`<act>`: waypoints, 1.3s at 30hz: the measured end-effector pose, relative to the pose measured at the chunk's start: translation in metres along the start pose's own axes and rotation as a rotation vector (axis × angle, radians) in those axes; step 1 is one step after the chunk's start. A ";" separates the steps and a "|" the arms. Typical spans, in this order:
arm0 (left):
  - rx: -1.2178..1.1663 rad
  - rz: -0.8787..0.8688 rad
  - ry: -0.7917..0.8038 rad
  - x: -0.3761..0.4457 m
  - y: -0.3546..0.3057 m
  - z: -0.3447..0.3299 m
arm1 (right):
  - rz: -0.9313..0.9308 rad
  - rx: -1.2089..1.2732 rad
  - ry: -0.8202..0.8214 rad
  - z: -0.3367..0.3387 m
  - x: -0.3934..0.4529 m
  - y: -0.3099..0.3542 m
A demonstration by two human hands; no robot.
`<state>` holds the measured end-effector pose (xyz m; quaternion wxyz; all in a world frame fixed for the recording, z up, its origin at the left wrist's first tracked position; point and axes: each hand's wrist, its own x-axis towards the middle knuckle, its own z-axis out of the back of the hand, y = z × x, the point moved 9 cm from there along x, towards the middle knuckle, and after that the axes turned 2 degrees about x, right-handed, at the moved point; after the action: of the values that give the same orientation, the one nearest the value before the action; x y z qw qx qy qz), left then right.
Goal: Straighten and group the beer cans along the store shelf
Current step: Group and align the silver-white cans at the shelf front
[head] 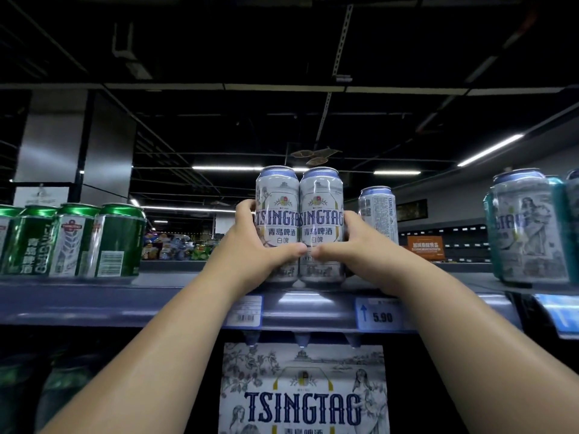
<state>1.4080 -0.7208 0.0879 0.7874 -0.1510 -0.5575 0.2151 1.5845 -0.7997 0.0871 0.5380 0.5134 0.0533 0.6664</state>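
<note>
Cans in a shrink-wrapped pack (299, 225), two white fronts with pale blue rims showing, stand upright at the shelf's front edge near the view's centre. Left hand (261, 242) curls round the pack's 9 o'clock side and right hand (351, 245) round its 3 o'clock side; the thumbs almost meet across the fronts. Each front reads "TSINGTAO" above Chinese characters. A single white can (377, 214) stands just beyond at 3 o'clock, its fine-print side facing out. Green cans (75, 241) with Chinese lettering stand grouped at 9 o'clock, well apart from the pack. Further white cans (529, 227) stand at the 3 o'clock margin. Grey-blue shelf (125, 296) carries a barcode tag (244, 310) and a price tag (380, 314) reading "5.90". A "TSINGTAO" carton (304, 389) sits below at 6 o'clock. Dark ceiling with strip lights (488, 150) spans the store beyond.
</note>
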 end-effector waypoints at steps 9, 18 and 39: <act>0.378 -0.131 -0.149 -0.012 -0.026 0.001 | 0.165 -0.095 -0.316 0.023 -0.015 0.026; 0.700 -0.390 -0.271 -0.023 -0.080 -0.021 | -0.213 -0.295 -0.530 0.106 0.005 -0.028; 0.876 -0.356 -0.271 -0.023 -0.081 -0.049 | -0.113 0.058 -0.041 0.057 -0.022 -0.017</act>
<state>1.4612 -0.8023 0.0922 0.7218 0.3215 -0.5292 0.3093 1.6362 -0.8371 0.0894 0.5606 0.5384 0.0902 0.6226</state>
